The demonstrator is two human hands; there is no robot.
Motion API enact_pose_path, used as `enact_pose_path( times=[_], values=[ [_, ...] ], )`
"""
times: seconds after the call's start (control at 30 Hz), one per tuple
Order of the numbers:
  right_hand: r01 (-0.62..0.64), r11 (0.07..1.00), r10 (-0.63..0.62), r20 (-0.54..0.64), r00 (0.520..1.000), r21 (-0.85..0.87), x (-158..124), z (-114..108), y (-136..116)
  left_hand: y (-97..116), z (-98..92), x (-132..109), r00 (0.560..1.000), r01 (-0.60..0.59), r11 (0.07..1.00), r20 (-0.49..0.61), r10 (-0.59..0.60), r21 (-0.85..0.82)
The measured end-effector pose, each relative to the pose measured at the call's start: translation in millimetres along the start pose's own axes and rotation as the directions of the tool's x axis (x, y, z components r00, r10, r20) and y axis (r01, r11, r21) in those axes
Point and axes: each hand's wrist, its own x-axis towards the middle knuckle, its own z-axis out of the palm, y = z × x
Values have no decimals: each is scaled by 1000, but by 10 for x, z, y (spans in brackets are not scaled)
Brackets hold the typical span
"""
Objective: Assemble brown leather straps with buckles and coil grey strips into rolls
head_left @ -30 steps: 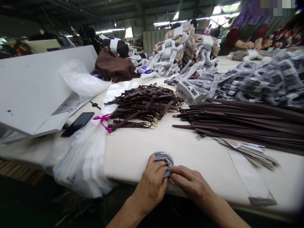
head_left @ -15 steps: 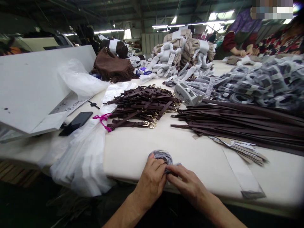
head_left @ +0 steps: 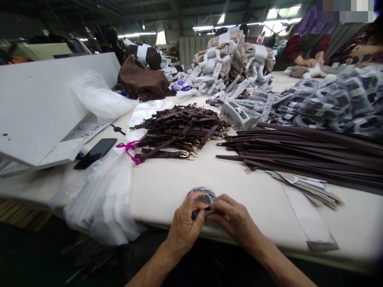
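A coiled strap in clear plastic wrap is at the front edge of the table, partly covered by my fingers. My left hand is closed around the coil's left side, thumb below and fingers over its top. On the coil's right, my right hand pinches a part of the wrapped strap close to the left thumb. Behind the hands lies a heap of dark brown short straps with gold buckles. To its right is a stack of long flat brown straps.
A grey tape dispenser stands behind the straps, near a pile of wrapped coils. Plastic bags tied with pink string hang over the front edge, beside a black phone. A brown fringed bag sits further back. Co-workers stand at the far right.
My left fingers have lifted and opened a little around the coil, showing its centre. My right hand has turned, its fingers now curled in a pinch at the coil's right side.
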Motion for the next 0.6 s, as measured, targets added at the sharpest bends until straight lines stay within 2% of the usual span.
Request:
enact_pose_path(
  times=[0.1,0.23,0.37,0.47,0.53,0.6],
  values=[
    [-107,993,104,62,993,49,40,-17,9,-20,14,4,1000,-29,999,-4,29,12],
    [-215,969,193,173,966,118,123,-61,26,-60,17,-14,991,-127,987,-16,130,100],
    [-257,948,221,194,956,187,193,-76,31,-80,28,-103,980,-178,931,-28,197,319],
    [-241,952,204,192,960,191,214,-69,32,-68,75,-170,972,-126,876,-117,202,465],
    [-234,956,199,194,961,179,225,-69,27,-40,109,-172,970,-67,883,-177,166,465],
    [-232,958,198,198,960,171,241,-73,22,6,128,-136,972,31,915,-225,66,401]
  ],
)
